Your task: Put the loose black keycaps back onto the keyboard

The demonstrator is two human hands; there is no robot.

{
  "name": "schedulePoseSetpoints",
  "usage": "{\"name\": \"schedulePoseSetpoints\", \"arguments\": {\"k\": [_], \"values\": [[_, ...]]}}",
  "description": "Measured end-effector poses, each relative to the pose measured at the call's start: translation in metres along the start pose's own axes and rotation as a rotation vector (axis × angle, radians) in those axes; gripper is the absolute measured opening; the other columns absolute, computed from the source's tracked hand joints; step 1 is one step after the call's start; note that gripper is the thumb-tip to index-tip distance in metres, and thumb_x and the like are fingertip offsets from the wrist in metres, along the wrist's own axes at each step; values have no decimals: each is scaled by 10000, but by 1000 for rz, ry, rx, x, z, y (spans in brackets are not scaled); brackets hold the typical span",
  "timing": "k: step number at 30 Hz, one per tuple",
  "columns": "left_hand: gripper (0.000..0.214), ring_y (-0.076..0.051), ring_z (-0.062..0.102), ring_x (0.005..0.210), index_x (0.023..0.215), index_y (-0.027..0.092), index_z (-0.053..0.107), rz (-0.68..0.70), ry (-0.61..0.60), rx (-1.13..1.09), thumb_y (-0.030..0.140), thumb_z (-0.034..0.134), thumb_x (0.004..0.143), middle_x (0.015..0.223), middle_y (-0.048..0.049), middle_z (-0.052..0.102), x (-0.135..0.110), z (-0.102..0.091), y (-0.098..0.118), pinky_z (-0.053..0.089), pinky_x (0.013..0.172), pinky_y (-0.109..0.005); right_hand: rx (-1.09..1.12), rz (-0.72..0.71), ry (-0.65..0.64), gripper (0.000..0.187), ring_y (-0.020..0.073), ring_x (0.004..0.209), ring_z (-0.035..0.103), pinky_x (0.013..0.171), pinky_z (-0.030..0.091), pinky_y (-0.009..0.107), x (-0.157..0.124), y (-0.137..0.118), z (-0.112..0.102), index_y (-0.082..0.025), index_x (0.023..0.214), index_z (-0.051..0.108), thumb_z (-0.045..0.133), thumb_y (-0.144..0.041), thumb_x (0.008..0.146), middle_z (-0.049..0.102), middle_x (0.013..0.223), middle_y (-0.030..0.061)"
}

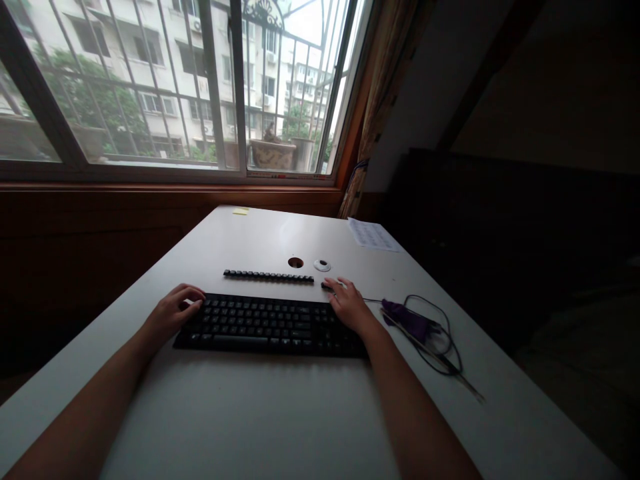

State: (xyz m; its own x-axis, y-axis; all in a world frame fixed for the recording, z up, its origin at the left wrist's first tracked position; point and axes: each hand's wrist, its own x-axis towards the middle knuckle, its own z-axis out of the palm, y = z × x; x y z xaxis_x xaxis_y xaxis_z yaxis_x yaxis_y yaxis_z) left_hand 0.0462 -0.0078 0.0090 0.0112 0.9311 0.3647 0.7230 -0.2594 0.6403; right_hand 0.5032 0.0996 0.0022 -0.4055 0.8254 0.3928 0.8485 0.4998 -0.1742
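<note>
On the white bench [260, 407], head view: black rectangular keyboard [250, 323] laid flat | row of small black keys [270, 276] placed beyond it | upper left corner met by curled left hand [177, 307], grip untellable | small black piece [325, 286] partly covered by spread right hand [347, 303], grasp untellable

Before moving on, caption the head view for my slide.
Left hand and right hand at a black keyboard, keycaps lined up beyond.

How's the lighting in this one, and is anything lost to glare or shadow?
Head view: backlit by the bright window, the sky washed out nearly white; head view: a soft sheen on the far part of the desk; head view: deep shadow at right, and the dark keyboard's legends unreadable.
</note>
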Motion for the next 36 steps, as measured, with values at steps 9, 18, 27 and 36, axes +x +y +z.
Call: {"name": "schedulePoseSetpoints", "arguments": {"k": [9, 18, 27, 36], "values": [[306, -225, 654, 898, 913, 211, 667, -10, -3, -7, 496, 556, 894, 1052, -60, 633, 0, 1, 2, 557, 748, -321, 236, -112, -34, 429, 226, 1275, 489, 1096, 414, 425, 6, -1, -12, -246, 1286, 615, 465, -101, 911, 691, 1199, 47], [322, -237, 659, 909, 881, 209, 676, -7, 10, -2, 512, 567, 871, 1025, -65, 647, 1, 0, 6, 563, 746, -328, 121, -137, -70, 374, 259, 1263, 468, 1077, 393, 491, 8, -2, -6, -287, 1225, 670, 502, -126, 932, 667, 1268, 45], [299, -238, 647, 942, 910, 210, 668, -2, -10, 3, 485, 552, 896, 1053, -66, 631, 1, 0, 2, 552, 770, -330, 113, -116, -81, 262, 252, 1206, 509, 1039, 418, 450, 9, -4, -7, -288, 1090, 727, 590, -154, 912, 721, 1154, 25], [280, -227, 649, 927, 909, 213, 666, 3, -7, 4, 469, 552, 898, 1056, -59, 628, 0, 0, 0, 549, 761, -319, 123, -92, -81, 169, 237, 1108, 567, 1004, 438, 406, 10, -4, -13, -273, 976, 752, 626, -191, 899, 730, 1025, 42]]}}
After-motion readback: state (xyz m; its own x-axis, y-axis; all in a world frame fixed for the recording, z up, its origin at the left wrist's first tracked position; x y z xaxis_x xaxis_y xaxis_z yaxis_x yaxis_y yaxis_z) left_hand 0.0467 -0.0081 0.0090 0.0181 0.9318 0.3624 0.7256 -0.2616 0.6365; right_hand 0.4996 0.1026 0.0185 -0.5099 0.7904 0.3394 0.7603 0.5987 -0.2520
